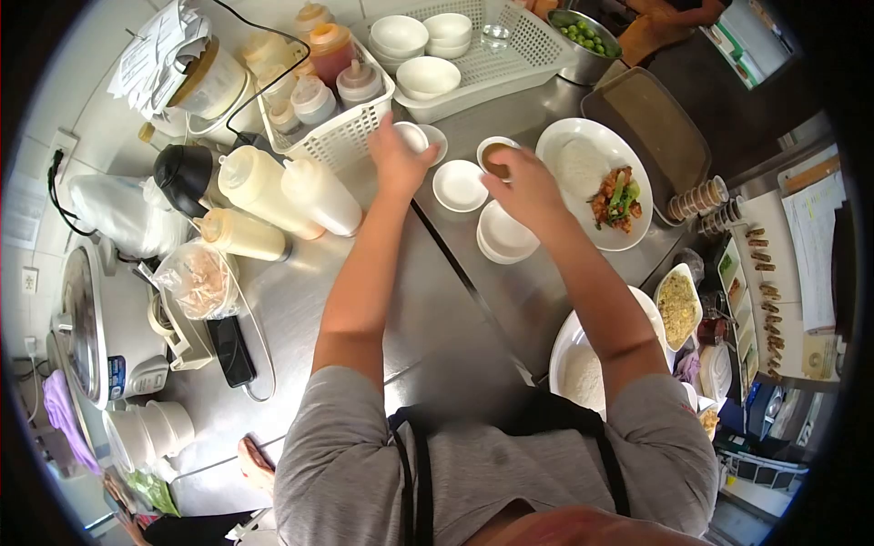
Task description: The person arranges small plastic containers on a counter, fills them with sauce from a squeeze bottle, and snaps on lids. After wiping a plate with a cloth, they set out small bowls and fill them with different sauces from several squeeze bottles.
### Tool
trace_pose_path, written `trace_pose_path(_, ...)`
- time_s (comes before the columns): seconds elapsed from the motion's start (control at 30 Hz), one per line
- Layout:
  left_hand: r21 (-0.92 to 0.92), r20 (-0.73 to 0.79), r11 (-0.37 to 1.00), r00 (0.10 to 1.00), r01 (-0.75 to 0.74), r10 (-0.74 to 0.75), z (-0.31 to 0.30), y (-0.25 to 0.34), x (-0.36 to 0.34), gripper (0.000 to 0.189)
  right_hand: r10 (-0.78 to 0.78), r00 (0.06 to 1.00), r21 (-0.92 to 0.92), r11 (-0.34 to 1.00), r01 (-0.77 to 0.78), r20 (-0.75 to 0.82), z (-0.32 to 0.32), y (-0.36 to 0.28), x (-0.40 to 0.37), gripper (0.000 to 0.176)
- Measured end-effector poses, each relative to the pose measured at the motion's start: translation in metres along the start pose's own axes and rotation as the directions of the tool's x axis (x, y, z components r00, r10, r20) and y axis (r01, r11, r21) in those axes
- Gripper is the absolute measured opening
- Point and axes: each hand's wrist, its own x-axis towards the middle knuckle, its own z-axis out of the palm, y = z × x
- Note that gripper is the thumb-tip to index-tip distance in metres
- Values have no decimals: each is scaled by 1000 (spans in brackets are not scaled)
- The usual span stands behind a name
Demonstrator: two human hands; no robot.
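Note:
My left hand (398, 162) is closed around a small white bowl (413, 137) beside the white basket. Another small white dish (437, 146) sits just to its right, partly hidden. With its fingers at the rim, my right hand (526, 189) grips a small bowl of brown sauce (495, 156). Between my hands lies a white saucer (459, 187), and a short stack of white saucers (510, 232) stands nearer me, under my right wrist. To the right, a large white plate (631, 153) carries white rice and browned meat with green vegetables.
A white basket (341, 141) of sauce bottles stands at the back left, beside a perforated tray (528, 64) with white bowls. Squeeze bottles (259, 191) and a phone (232, 350) are at left. A large white bowl (562, 350) sits under my right forearm.

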Motion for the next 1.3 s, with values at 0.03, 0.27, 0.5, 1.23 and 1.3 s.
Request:
trace_pose_path(0.03,-9,0,1000,1000,17,-17,-12,5,-9,85,58,998,-21,998,-58,-26,-9,6,-16,43)
trace_pose_path(0.27,127,217,991,974,32,-59,-15,-10,-52,85,475,623,303,588,-750,621,-12,30,-65,66)
trace_pose_path(0.5,-29,270,999,963,28,-19,-16,-13,-48,86,367,616,582,211,-785,697,3,46,-76,61)
trace_pose_path(1.23,-409,113,912,994,43,4,-165,54,-125,77,-223,863,851,-179,-493,453,171,-127,-39,40)
trace_pose_path(1.3,-378,119,923,993,68,-25,-163,43,-128,78,-273,845,888,177,-425,459,155,-118,-26,32)
